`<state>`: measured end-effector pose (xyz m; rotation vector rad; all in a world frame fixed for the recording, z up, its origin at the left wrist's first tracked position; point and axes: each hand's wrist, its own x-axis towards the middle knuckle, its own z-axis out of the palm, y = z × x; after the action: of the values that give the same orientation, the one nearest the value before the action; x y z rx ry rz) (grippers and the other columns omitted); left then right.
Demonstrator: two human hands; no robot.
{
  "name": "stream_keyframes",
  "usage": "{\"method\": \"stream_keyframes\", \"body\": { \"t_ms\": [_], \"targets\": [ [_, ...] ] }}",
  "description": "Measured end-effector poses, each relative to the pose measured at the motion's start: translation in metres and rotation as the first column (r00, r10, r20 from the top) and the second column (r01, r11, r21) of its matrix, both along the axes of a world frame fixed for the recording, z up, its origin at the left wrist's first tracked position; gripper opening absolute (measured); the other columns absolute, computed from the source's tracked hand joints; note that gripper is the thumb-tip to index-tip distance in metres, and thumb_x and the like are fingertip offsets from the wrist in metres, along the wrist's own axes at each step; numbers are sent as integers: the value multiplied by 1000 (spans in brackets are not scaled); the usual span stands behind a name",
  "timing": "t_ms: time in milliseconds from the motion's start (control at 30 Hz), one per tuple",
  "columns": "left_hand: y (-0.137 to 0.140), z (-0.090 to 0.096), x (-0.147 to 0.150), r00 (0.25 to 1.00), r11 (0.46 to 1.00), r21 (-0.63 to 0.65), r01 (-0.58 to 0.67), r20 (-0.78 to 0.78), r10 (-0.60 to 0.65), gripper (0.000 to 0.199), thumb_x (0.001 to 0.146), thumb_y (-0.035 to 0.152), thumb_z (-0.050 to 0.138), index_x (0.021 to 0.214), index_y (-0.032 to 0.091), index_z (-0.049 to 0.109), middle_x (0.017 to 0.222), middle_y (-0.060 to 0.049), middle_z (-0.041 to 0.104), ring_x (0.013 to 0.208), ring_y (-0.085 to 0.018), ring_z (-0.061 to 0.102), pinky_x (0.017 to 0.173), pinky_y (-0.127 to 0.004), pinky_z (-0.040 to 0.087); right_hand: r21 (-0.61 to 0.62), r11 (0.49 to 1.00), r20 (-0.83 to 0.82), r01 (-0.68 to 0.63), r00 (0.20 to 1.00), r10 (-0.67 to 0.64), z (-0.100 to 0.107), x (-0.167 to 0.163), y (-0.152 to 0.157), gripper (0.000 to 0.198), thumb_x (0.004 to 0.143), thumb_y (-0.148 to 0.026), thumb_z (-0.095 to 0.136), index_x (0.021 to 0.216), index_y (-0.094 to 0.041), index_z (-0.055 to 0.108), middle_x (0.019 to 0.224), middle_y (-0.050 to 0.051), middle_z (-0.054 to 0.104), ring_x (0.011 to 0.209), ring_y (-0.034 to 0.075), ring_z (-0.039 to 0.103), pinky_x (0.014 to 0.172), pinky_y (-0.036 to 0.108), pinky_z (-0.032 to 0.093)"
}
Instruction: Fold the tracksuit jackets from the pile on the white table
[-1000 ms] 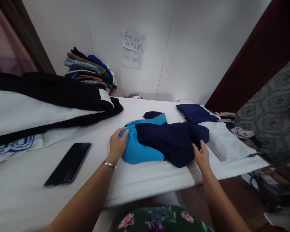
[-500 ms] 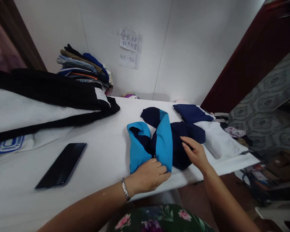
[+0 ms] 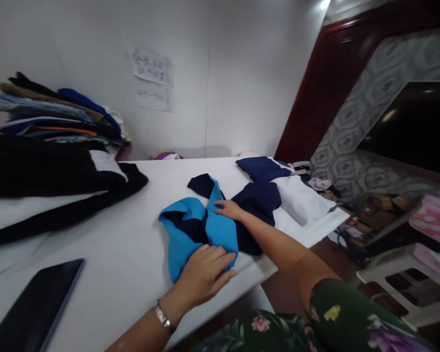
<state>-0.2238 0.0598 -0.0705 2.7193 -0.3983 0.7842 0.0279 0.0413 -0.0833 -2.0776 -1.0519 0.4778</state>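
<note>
A bright blue and navy jacket (image 3: 185, 244) lies bunched and partly folded on the white table, its blue parts curving round a dark opening. My left hand (image 3: 207, 271) rests over the jacket's near edge, fingers spread across the blue cloth and thumb apart. At the upper part of the blue strip, my right hand (image 3: 229, 209) has thumb and fingers closed on the fabric; the cloth narrows there. Navy cloth spreads out under and beyond my right forearm. A dark navy tip of the jacket points away toward the wall.
On the left are a black phone (image 3: 36, 303), a black-and-white garment (image 3: 58, 171) and a stack of folded clothes (image 3: 62, 110). A folded navy garment (image 3: 262, 167) and a white one (image 3: 297, 198) lie at right. A stool (image 3: 407, 278) stands beyond the table (image 3: 132, 230).
My right hand has moved from the navy cloth left across to the blue strip. My left hand's fingers have loosened over the near edge. The view has turned right.
</note>
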Motion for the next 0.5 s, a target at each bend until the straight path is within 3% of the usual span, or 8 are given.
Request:
{"method": "stream_keyframes", "body": {
  "t_ms": [100, 167, 267, 333, 367, 400, 433, 500],
  "targets": [
    [12, 2, 2, 994, 996, -78, -51, 92, 58, 27, 95, 35, 44, 106, 23, 66, 88, -2, 70, 75, -14, 62, 68, -30, 43, 92, 995, -19, 48, 999, -46, -8, -2, -5, 21, 67, -27, 74, 88, -26, 75, 101, -1, 74, 104, 26, 65, 97, 41, 47],
    [20, 3, 3, 987, 991, -116, -69, 138, 85, 25, 95, 33, 45, 101, 23, 67, 86, -2, 72, 74, -14, 63, 67, -29, 45, 253, 960, -129, 117, 988, -86, 0, 0, -18, 26, 70, -32, 70, 94, -23, 74, 93, 1, 74, 90, 22, 66, 86, 37, 52],
    [32, 5, 2, 973, 977, -185, -108, 183, 142, 21, 92, 32, 49, 98, 25, 68, 88, -1, 73, 77, -15, 67, 67, -28, 49, 549, 776, -295, 311, 941, -169, 24, 1, -50, 41, 73, -40, 66, 109, -21, 69, 91, 2, 72, 76, 19, 64, 72, 32, 53],
    [38, 7, 1, 961, 955, -246, -165, 177, 212, 21, 90, 33, 51, 99, 27, 69, 91, 0, 74, 81, -17, 69, 69, -29, 52, 661, 628, -327, 411, 911, -253, 34, 0, -74, 46, 75, -43, 66, 116, -22, 65, 96, 2, 70, 77, 19, 62, 70, 31, 52],
    [41, 8, 1, 954, 938, -281, -203, 158, 254, 21, 89, 35, 52, 99, 29, 69, 92, 1, 74, 82, -18, 69, 70, -29, 53, 675, 592, -329, 440, 898, -293, 34, -2, -85, 46, 76, -44, 65, 117, -23, 65, 96, 2, 70, 77, 19, 62, 70, 31, 52],
    [43, 9, 1, 946, 917, -317, -243, 132, 296, 21, 88, 38, 52, 99, 31, 69, 93, 2, 74, 83, -19, 70, 70, -30, 54, 660, 598, -322, 454, 891, -320, 31, -5, -95, 45, 76, -44, 65, 116, -23, 65, 94, 2, 69, 76, 19, 61, 69, 30, 51],
    [46, 10, 1, 936, 892, -354, -280, 103, 335, 22, 87, 41, 52, 98, 33, 70, 94, 3, 74, 84, -20, 70, 71, -31, 55, 621, 643, -305, 449, 893, -330, 25, -8, -104, 43, 75, -43, 66, 113, -23, 66, 91, 2, 69, 73, 18, 60, 67, 30, 51],
    [52, 11, 1, 911, 838, -417, -353, 51, 409, 22, 86, 46, 52, 94, 37, 69, 93, 6, 74, 84, -21, 71, 73, -33, 57, 499, 780, -240, 379, 925, -296, 8, -17, -117, 40, 74, -40, 66, 109, -22, 68, 84, 1, 68, 69, 18, 58, 65, 31, 50]
  ]
}}
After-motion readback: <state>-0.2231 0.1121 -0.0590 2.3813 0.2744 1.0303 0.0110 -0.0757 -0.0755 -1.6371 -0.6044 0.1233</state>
